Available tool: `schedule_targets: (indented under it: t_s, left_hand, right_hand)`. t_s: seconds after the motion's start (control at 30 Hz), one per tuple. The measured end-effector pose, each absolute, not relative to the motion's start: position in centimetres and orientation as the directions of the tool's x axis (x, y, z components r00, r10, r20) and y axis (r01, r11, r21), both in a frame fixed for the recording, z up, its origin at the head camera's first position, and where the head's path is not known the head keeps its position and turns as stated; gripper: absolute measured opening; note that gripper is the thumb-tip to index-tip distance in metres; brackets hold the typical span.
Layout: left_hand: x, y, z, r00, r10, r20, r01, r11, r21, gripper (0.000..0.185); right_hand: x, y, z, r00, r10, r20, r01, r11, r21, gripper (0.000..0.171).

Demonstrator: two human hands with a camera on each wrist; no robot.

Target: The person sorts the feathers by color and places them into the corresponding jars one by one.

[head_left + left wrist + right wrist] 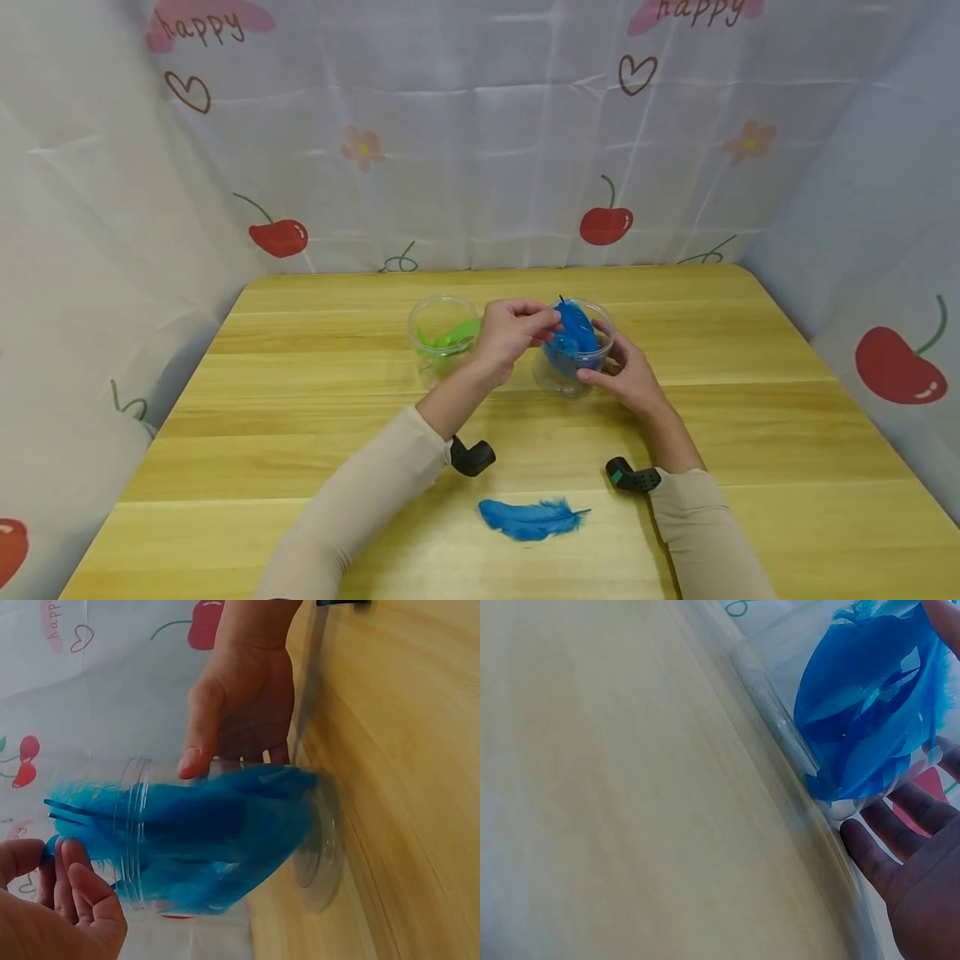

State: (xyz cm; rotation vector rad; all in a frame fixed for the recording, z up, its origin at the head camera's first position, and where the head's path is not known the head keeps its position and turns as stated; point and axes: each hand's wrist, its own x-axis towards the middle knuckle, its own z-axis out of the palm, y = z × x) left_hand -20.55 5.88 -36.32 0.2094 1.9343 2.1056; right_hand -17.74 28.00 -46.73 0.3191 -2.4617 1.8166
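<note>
Pale wooden table (750,400) within white cherry-and-heart printed curtain walls (480,167).

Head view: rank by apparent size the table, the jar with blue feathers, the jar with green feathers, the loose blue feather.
1. Table, largest by far.
2. Jar with blue feathers and jar with green feathers: alike; hands cover part of the blue one, so no ranking.
3. Loose blue feather, smallest, though nearest the camera.

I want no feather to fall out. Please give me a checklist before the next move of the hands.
1. Right hand steadies the jar: ok, fingers curl round it.
2. Left hand pinches the blue feathers at the rim: ok.
3. Jar stands on the table: ok.
4. Feathers fully inside: not ok, tips stick out above the rim.
5. Loose feather collected: not ok, it lies on the table near the person.
6. Green jar out of the way: ok, apart at the left.
</note>
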Motion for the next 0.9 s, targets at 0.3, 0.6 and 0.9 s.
schedule_targets:
  t_s: [0.3, 0.6, 0.9]
  left_hand:
    - [-20.6, 5.7, -36.7, -0.955, 0.282, -0.093, -0.104, -0.024, 0.994, 0.015]
    - [-20.0, 4.6, -36.5, -0.955, 0.296, -0.014, -0.047, -0.104, 0.993, 0.023]
    - [-19.0, 3.5, -36.2, -0.946, 0.324, 0.015, -0.042, -0.168, 0.985, 0.018]
  right_hand:
    - [-17.8, 27.4, -46.7, -0.974, -0.135, 0.182, -0.214, 0.283, -0.935, 0.079]
    - [-17.9, 27.5, -46.6, -0.974, -0.137, 0.182, -0.215, 0.283, -0.935, 0.080]
    - [-17.7, 27.8, -46.6, -0.976, -0.129, 0.176, -0.207, 0.290, -0.934, 0.080]
